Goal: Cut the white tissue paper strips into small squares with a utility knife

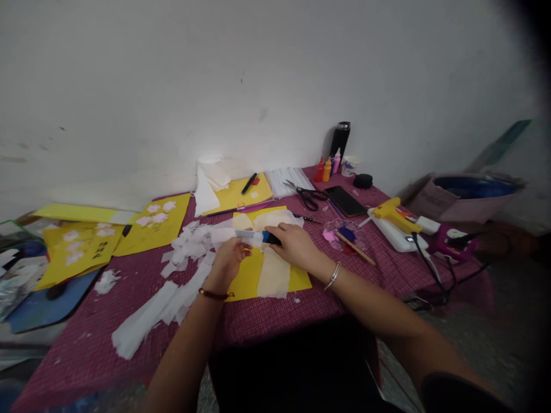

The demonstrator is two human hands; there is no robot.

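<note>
Both my hands meet over a yellow card sheet [247,278] that lies on the red checked tablecloth [275,312]. My left hand [230,258] is closed around the pale end of a slim tube-like tool [253,235]. My right hand [293,244] grips its dark blue and black end. A cream paper strip [274,275] lies on the yellow sheet just below the hands. White paper scraps [189,246] are heaped to the left of my left hand.
Long white paper strips [150,312] trail to the front left. Yellow sheets with pink flowers [86,244] lie at left. Scissors [307,196], a phone [344,199], paint bottles [327,168], a black flask [340,140] and a yellow glue gun [390,211] sit at back right.
</note>
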